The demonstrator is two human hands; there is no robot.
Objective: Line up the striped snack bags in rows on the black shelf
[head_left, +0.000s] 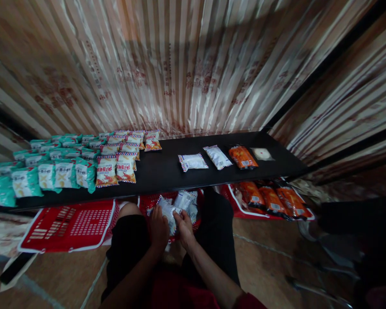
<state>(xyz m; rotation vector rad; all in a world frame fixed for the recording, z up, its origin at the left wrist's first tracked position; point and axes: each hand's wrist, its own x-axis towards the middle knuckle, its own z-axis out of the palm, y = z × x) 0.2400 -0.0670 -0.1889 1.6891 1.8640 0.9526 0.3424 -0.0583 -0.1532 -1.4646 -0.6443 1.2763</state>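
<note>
Between my knees, a white snack bag (168, 213) is held above a red basket (144, 201) by both hands. My left hand (159, 229) grips its left side, and my right hand (184, 227) pinches its right edge. More white bags (185, 200) lie in the basket just behind it. On the black shelf (161, 169) in front of me, two white bags (193, 162) with striped ends lie face down. Upright snack bags with orange print (126, 166) stand in rows left of them.
Rows of teal snack bags (27, 182) fill the shelf's left end. An orange bag (242, 157) and a pale round item in clear wrap (261, 154) lie on the right. A basket of orange bags (272, 201) is at lower right; an overturned-looking red basket (70, 225) is at left. Striped sheeting (180, 64) hangs behind.
</note>
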